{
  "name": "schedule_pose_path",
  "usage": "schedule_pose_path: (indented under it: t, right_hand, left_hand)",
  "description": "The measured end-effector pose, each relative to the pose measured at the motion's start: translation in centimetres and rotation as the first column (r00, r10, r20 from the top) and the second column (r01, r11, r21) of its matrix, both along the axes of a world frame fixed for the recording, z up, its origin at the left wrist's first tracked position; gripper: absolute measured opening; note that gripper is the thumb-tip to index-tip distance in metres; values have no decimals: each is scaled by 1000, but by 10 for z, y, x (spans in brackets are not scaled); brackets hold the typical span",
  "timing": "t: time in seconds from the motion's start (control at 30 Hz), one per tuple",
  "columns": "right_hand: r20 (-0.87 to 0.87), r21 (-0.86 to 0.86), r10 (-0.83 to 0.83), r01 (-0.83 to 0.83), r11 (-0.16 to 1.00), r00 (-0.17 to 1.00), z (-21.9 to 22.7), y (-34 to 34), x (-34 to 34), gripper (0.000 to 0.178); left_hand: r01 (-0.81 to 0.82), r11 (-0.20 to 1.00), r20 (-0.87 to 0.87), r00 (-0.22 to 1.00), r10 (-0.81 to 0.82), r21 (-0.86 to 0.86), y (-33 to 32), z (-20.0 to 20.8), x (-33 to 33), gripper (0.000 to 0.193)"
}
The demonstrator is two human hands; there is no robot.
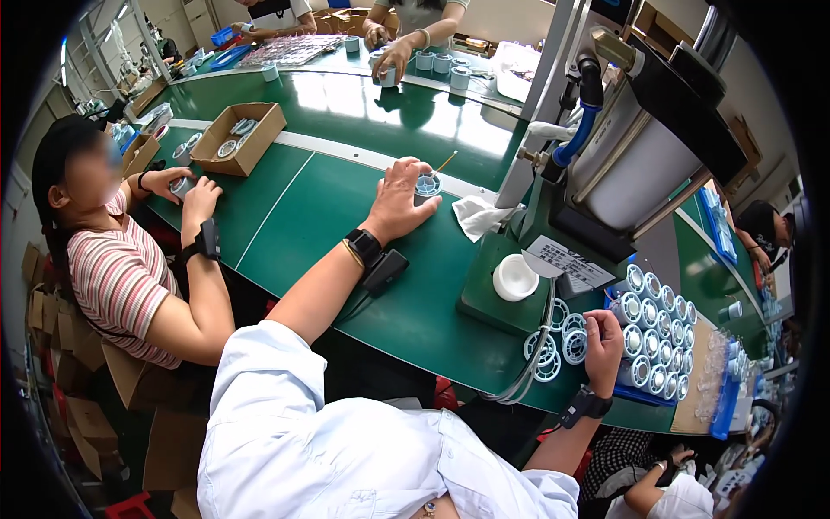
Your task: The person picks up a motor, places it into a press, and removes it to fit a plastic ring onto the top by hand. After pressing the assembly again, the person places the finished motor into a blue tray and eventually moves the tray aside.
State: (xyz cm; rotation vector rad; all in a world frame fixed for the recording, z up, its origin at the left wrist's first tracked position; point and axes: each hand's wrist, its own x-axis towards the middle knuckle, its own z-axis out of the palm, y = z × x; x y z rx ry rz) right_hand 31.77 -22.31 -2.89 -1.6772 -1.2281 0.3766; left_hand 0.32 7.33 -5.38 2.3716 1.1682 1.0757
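Observation:
My left hand (399, 206) reaches far across the green bench, its fingers wrapped round a short grey-blue cylindrical part with a spoked top (427, 184). A thin yellow stick (446, 161) rises beside that top. At the right, my right hand (603, 342) is closed with its fingers curled; whatever they hold, if anything, is hidden. Loose light-blue spoked rings (543, 353) lie just left of it. On its right stand rows of white-and-blue cylindrical parts (654, 329) in a blue tray. Between my hands is a green press base with a white round cup (515, 278).
The press column and grey cylinder (635, 160) tower at the right, with hoses hanging toward the bench edge. A crumpled white cloth (481, 217) lies beside the base. A co-worker (121, 259) handles a part at the left, near a cardboard box (239, 138). Another person's hands (394, 59) work opposite.

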Motion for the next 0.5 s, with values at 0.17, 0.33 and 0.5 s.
schedule_pose_path:
  t: [0.17, 0.33, 0.5]
  right_hand:
    - [2, -19, 17, -17, 1000, 1000, -3, -4, 2, 9]
    - [26, -9, 24, -24, 1000, 999, -2, -2, 1, 10]
    - [7, -21, 28, -27, 999, 1000, -3, -5, 4, 10]
  left_hand:
    - [160, 983, 51, 986, -156, -89, -2, 5, -4, 36]
    - [338, 940, 136, 935, -328, -53, 12, 2, -18, 29]
    - [279, 948, 289, 930, -226, -155, -9, 13, -4, 31]
